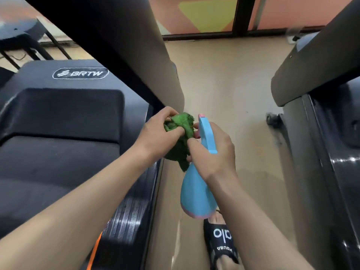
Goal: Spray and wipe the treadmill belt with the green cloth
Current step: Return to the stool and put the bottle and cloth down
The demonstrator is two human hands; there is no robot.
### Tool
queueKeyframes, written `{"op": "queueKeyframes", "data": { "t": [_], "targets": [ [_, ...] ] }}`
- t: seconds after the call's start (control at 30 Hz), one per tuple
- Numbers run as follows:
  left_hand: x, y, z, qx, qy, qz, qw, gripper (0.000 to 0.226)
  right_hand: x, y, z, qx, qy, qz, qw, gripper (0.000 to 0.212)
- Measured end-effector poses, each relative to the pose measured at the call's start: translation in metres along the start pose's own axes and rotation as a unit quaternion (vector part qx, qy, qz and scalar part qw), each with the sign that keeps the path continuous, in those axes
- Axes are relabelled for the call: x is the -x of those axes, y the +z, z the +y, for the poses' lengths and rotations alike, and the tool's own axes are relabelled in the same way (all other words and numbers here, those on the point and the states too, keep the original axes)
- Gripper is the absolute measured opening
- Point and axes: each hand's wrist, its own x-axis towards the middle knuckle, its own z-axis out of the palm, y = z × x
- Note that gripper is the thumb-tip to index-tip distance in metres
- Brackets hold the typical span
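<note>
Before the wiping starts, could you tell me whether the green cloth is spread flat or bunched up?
Bunched up. The green cloth is crumpled in the left hand, one end hanging down beside the blue spray bottle.

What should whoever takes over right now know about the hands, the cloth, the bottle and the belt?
Left hand: grips the bunched green cloth in the air, beside the treadmill's right edge.
Right hand: holds the blue spray bottle by its neck, nozzle up near the cloth; its fingers also touch the cloth.
Treadmill belt: lower left, nothing on it, neither hand touching it.
Done: both tools are in hand. Whether any spray has been applied cannot be told.
Left: aim the bottle at the belt, spray, then wipe with the cloth.
</note>
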Motion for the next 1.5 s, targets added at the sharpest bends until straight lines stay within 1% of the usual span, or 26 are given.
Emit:
{"op": "queueKeyframes", "data": {
  "t": [0.13, 0.3, 0.37, 0.43, 0.53, 0.63, 0.7, 0.77, 0.83, 0.87, 0.9, 0.97, 1.03, 1.13, 1.27, 1.4, 1.5],
  "targets": [
    [0.001, 0.02, 0.01, 0.013, -0.013, -0.056, 0.998, 0.021, 0.006, -0.018, 0.014, -0.003, 0.036, 0.019, 0.999, 0.016],
    [-0.005, 0.029, 0.031, 0.021, -0.036, -0.119, 0.992, 0.023, 0.003, -0.051, 0.008, 0.017, 0.098, 0.005, 0.995, 0.021],
    [-0.014, 0.029, 0.044, 0.036, -0.046, -0.137, 0.989, 0.023, -0.012, -0.065, -0.001, 0.036, 0.11, -0.003, 0.993, 0.018],
    [-0.029, 0.028, 0.059, 0.034, -0.045, -0.143, 0.988, 0.018, -0.032, -0.076, -0.01, 0.057, 0.115, -0.005, 0.992, 0.01],
    [-0.06, 0.026, 0.078, 0.027, -0.063, -0.124, 0.99, 0.011, -0.066, -0.085, -0.023, 0.058, 0.124, -0.001, 0.991, 0.013],
    [-0.096, 0.027, 0.091, 0.03, -0.087, -0.09, 0.992, 0.014, -0.105, -0.09, -0.035, 0.053, 0.139, -0.001, 0.989, 0.006],
    [-0.12, 0.029, 0.098, 0.028, -0.096, -0.067, 0.993, 0.023, -0.132, -0.091, -0.046, 0.051, 0.147, -0.021, 0.988, 0.014],
    [-0.147, 0.033, 0.105, 0.027, -0.106, -0.06, 0.992, 0.031, -0.159, -0.095, -0.056, 0.04, 0.156, -0.037, 0.986, 0.026],
    [-0.174, 0.034, 0.114, 0.023, -0.124, -0.065, 0.99, 0.028, -0.186, -0.099, -0.069, 0.016, 0.164, -0.046, 0.985, 0.035],
    [-0.188, 0.033, 0.117, 0.025, -0.135, -0.067, 0.988, 0.026, -0.199, -0.1, -0.075, 0.009, 0.159, -0.058, 0.986, 0.036],
    [-0.202, 0.031, 0.12, 0.033, -0.147, -0.068, 0.986, 0.025, -0.212, -0.099, -0.082, 0.012, 0.148, -0.073, 0.986, 0.035],
    [-0.228, 0.026, 0.126, 0.054, -0.168, -0.074, 0.982, 0.032, -0.234, -0.096, -0.09, 0.05, 0.119, -0.093, 0.987, 0.029],
    [-0.249, 0.018, 0.134, 0.071, -0.185, -0.081, 0.977, 0.039, -0.256, -0.096, -0.098, 0.095, 0.1, -0.084, 0.987, 0.024],
    [-0.277, 0.006, 0.14, 0.108, -0.187, -0.081, 0.973, 0.038, -0.289, -0.095, -0.112, 0.124, 0.104, -0.053, 0.985, 0.019],
    [-0.316, 0.003, 0.143, 0.135, -0.187, -0.049, 0.972, 0.04, -0.336, -0.086, -0.129, 0.121, 0.109, -0.036, 0.986, 0.015],
    [-0.353, -0.009, 0.151, 0.138, -0.18, -0.042, 0.973, 0.043, -0.387, -0.077, -0.152, 0.112, 0.117, -0.031, 0.986, 0.018],
    [-0.382, -0.025, 0.163, 0.139, -0.198, -0.053, 0.969, 0.043, -0.426, -0.077, -0.176, 0.111, 0.132, -0.03, 0.985, 0.016]
  ]
}}
